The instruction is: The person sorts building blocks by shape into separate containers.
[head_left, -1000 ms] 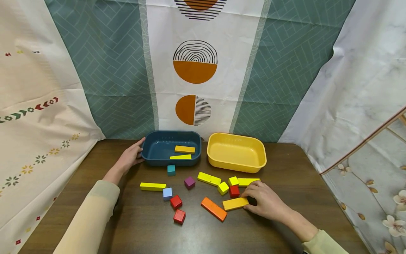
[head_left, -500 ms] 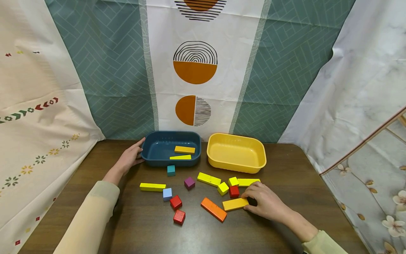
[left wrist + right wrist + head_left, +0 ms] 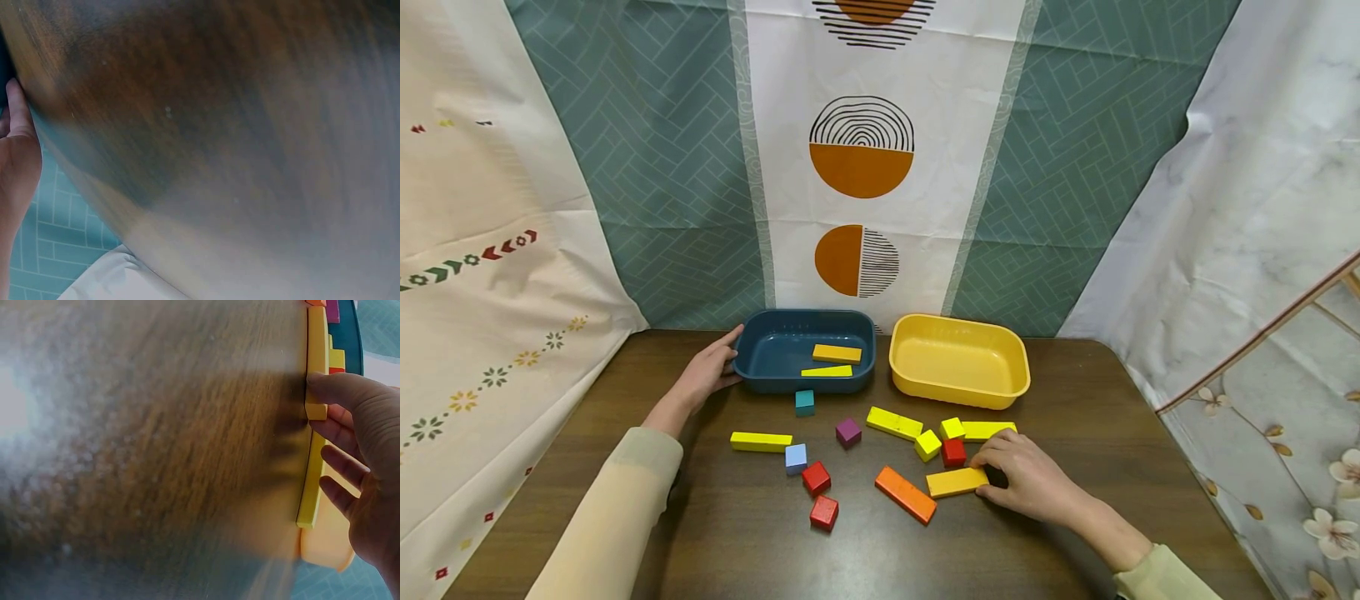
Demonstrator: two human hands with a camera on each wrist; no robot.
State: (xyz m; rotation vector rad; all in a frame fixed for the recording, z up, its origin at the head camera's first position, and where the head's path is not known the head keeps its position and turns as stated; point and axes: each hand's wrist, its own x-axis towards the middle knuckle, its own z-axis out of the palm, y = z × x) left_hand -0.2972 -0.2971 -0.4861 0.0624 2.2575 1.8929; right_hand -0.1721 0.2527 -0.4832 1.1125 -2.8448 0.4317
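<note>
My right hand [image 3: 1030,475] pinches the right end of a yellow-orange wooden block [image 3: 951,482] between thumb and fingers. In the right wrist view the thumb lies on this block's near side, and the other fingers reach past its end, close to a bright yellow block [image 3: 308,487]. At the back left, my left hand [image 3: 706,371] rests with extended fingers against the left side of a dark blue tray [image 3: 805,385]. Inside that tray lie a yellow-orange block [image 3: 837,353] and a yellow block [image 3: 827,372]. The left wrist view catches only part of the hand, at its edge.
A yellow tray [image 3: 958,390] stands right of the blue one. An orange block [image 3: 906,494], a red cube [image 3: 953,452] and yellow cubes [image 3: 928,445] lie near the right hand. Further left are a purple cube [image 3: 848,432], a teal cube [image 3: 805,402] and red cubes [image 3: 823,512].
</note>
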